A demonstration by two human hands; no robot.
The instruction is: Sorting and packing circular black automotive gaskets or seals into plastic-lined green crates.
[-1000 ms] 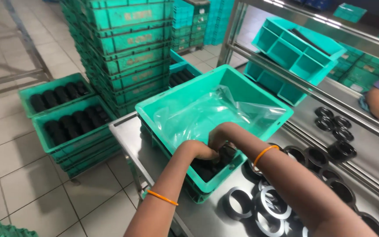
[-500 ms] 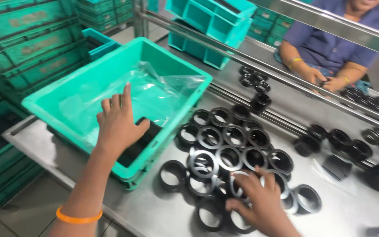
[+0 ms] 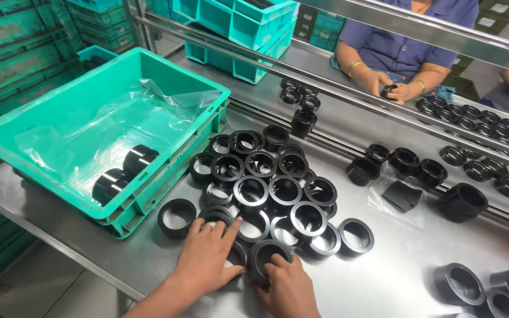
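Observation:
Several black rings [image 3: 266, 179] lie clustered on the steel table [image 3: 384, 277]. My left hand [image 3: 207, 256] rests flat on the near edge of the cluster, fingers spread over a ring. Beside it, my right hand [image 3: 287, 285] curls its fingers onto the rim of a black ring [image 3: 266, 256] at the front. To the left stands a green crate [image 3: 60, 171] lined with clear plastic, holding two black rings [image 3: 125, 171].
Across the table a person in a blue shirt [image 3: 402, 53] handles a ring. More black rings [image 3: 478, 159] lie along the rail and at right. Green divided trays [image 3: 243, 29] sit behind; stacked green crates [image 3: 13, 53] stand at left.
My left hand left the crate and came down onto the ring cluster. My right hand shifted left to the front ring. The view swung right, toward the table.

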